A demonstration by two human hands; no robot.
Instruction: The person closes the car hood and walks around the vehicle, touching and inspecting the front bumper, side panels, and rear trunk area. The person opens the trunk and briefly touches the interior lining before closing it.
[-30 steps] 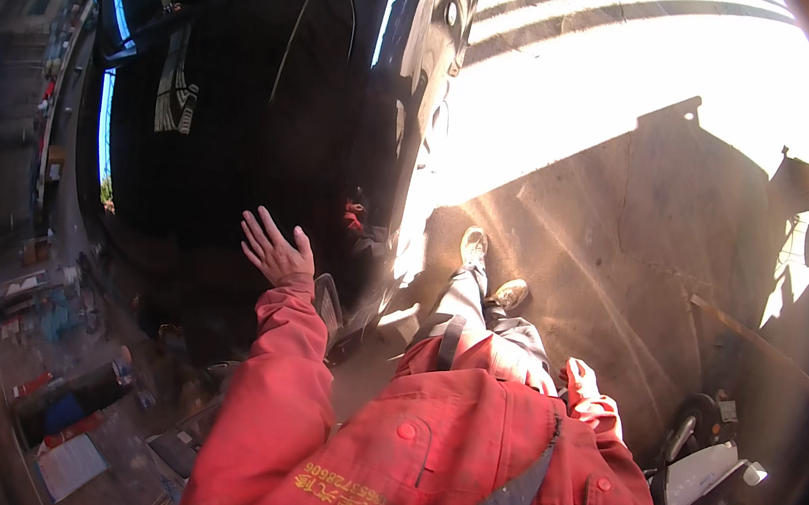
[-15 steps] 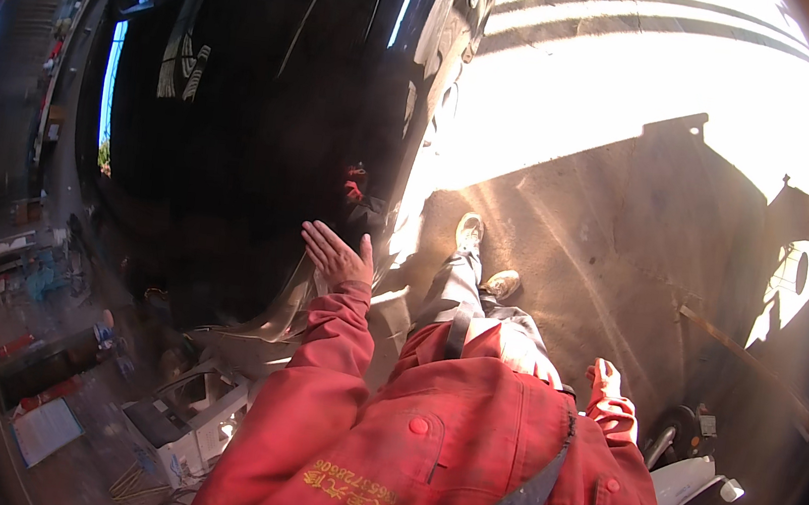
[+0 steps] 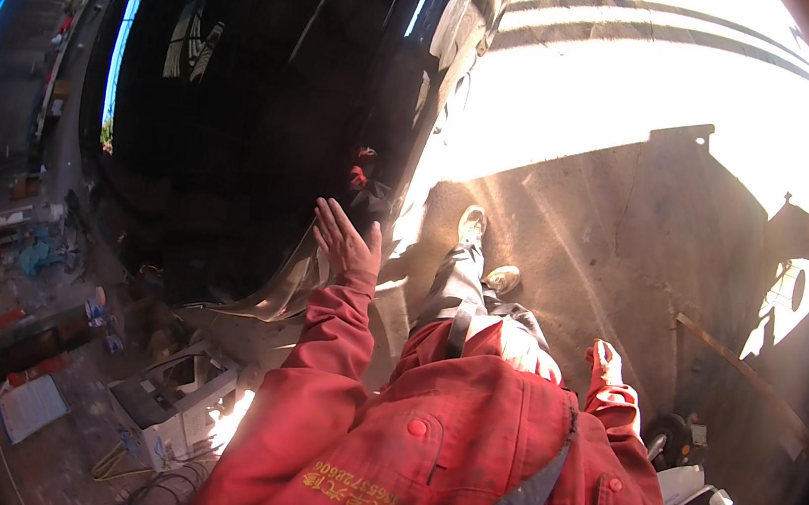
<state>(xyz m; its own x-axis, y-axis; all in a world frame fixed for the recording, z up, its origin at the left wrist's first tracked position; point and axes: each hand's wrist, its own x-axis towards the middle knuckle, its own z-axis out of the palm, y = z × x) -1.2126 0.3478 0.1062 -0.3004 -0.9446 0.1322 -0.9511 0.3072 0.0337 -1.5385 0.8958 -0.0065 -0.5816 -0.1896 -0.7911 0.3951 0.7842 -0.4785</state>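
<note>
The left hand is raised with fingers spread and empty, near the dark car, seemingly for balance. The right hand hangs loose by the hip, holding nothing. Both shoes stand on the rusty plate.

L hand open, fingers spread, beside dark car body.

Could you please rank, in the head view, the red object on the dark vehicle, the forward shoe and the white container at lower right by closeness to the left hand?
From the left hand:
1. Red object, just above the hand, on the dark vehicle's side.
2. Forward shoe, to the hand's right, on the sunlit ground.
3. White container, far off at lower right, beyond the right sleeve.
</note>
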